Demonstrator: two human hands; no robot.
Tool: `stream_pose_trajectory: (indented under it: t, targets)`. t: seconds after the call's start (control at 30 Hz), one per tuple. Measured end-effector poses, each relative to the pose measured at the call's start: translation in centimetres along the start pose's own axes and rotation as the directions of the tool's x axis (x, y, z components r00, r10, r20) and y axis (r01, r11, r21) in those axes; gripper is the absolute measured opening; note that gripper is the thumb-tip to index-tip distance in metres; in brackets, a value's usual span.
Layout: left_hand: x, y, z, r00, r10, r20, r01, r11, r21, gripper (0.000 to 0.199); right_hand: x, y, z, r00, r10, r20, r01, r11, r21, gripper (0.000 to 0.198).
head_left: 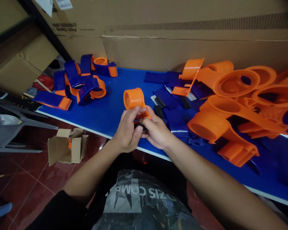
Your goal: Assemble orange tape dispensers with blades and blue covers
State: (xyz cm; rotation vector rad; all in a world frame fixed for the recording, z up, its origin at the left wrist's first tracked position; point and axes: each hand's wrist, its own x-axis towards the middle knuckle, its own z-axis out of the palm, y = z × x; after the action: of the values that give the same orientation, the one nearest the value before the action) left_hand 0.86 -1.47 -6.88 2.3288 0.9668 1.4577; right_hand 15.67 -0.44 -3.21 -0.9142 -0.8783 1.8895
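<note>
Close to the table's front edge, both hands are closed around an orange tape dispenser frame (133,97), its round hub pointing away from me. My left hand (128,131) wraps it from the left, thumb and fingers pressed in. From the other side my right hand (157,129) grips the lower end. A dark piece shows between the palms, mostly hidden by the fingers. To the right of my hands lie flat blue plastic pieces (175,119) and small black pieces (159,102).
Orange dispenser frames (207,126) are heaped on the right of the blue table (115,110). Blue-and-orange dispensers (87,86) are grouped at the left. A large cardboard box (158,52) stands behind. An opened small carton (67,147) and a grey plastic stool (12,127) are at lower left.
</note>
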Motion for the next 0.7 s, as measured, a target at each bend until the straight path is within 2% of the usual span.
stream_pose_trajectory:
  t: [0.17, 0.3, 0.43, 0.7]
  targets:
    - [0.2, -0.7, -0.5, 0.989, 0.142, 0.045, -0.143, 0.989, 0.033, 0.073, 0.1, 0.2, -0.2, 1.0, 0.012, 0.007, -0.012, 1.0, 0.012, 0.037]
    - [0.3, -0.8, -0.5, 0.976, 0.208, 0.072, -0.212, 0.976, 0.055, 0.081, 0.3, 0.5, -0.3, 1.0, -0.014, -0.004, 0.014, 1.0, -0.025, 0.032]
    - [0.2, -0.9, -0.3, 0.972, 0.227, 0.066, -0.234, 0.966, 0.112, 0.079, 0.4, 0.5, -0.4, 1.0, 0.002, -0.001, -0.002, 1.0, -0.025, 0.034]
    - [0.2, -1.6, 0.6, 0.972, 0.232, 0.037, -0.235, 0.953, 0.19, 0.078, 0.3, 0.3, -0.5, 0.998, 0.054, 0.031, -0.057, 0.994, 0.098, 0.038]
